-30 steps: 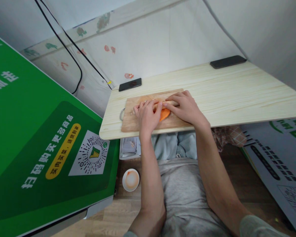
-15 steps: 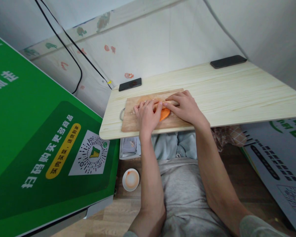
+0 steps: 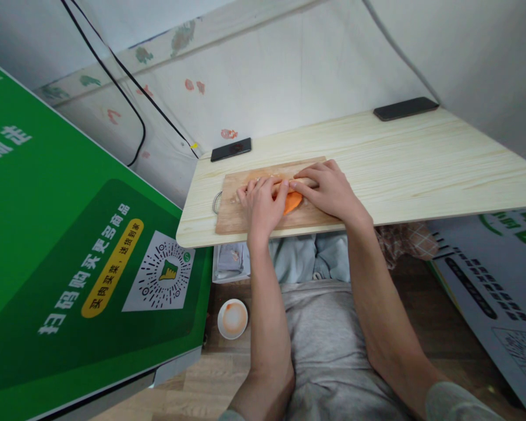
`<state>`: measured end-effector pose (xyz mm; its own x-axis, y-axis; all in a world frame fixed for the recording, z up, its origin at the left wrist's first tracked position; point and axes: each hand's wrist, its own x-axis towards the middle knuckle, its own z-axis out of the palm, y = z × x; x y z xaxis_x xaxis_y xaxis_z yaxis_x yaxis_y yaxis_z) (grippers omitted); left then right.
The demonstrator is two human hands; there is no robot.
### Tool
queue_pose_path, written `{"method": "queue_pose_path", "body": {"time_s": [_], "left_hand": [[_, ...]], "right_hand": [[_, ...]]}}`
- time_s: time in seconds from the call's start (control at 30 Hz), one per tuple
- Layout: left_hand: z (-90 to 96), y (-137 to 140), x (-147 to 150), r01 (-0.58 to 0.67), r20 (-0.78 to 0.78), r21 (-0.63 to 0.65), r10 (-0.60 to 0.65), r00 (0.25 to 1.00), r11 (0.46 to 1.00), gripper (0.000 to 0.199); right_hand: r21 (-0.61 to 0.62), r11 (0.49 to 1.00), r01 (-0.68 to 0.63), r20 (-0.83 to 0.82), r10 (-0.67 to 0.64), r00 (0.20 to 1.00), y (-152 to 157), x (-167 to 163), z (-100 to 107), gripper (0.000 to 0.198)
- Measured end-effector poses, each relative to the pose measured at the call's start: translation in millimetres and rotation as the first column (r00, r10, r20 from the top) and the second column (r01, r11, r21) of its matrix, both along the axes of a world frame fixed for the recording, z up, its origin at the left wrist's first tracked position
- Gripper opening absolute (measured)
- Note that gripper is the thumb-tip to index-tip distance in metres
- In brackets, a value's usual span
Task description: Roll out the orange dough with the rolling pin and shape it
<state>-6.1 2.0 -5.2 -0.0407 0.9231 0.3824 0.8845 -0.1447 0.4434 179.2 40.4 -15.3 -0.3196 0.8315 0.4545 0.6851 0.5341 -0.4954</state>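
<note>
Both hands rest on a light wooden rolling pin (image 3: pixel 309 182) that lies across a wooden cutting board (image 3: pixel 232 221). My left hand (image 3: pixel 263 202) is closed over the pin's left part, fingers bent across it. On the pin's right part, my right hand (image 3: pixel 332 192) presses with thumb and fingers on either side. A flattened piece of orange dough (image 3: pixel 293 202) shows on the near side of the pin, between the two thumbs. Part of the dough and much of the pin are covered by my hands. Pale crumbs or flour mark the board's far left area.
The board sits on a pale wood-grain table (image 3: pixel 425 169) against a white wall. One dark phone (image 3: pixel 231 149) lies at the back left, another phone (image 3: pixel 405 109) at the back right. Below are a white bowl (image 3: pixel 232 319) and a green printed panel (image 3: pixel 70 234) at left.
</note>
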Motion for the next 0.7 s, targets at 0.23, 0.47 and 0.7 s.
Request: {"method": "queue_pose_path", "body": {"time_s": [0.23, 0.47, 0.7], "left_hand": [[1.0, -0.3, 0.4, -0.005, -0.004, -0.002, 0.005, 1.000, 1.000, 0.029], [0.3, -0.3, 0.0, 0.008, 0.010, -0.002, -0.008, 1.000, 1.000, 0.030], [0.3, -0.1, -0.2, 0.000, -0.001, 0.004, 0.000, 1.000, 1.000, 0.029]], "right_hand": [[-0.003, 1.000, -0.004, -0.012, 0.004, 1.000, 0.0, 0.2, 0.0, 0.053], [-0.001, 1.000, -0.001, -0.016, 0.001, 1.000, -0.3, -0.4, 0.5, 0.052], [0.008, 1.000, 0.011, 0.005, -0.011, 1.000, -0.8, -0.2, 0.3, 0.048]]}}
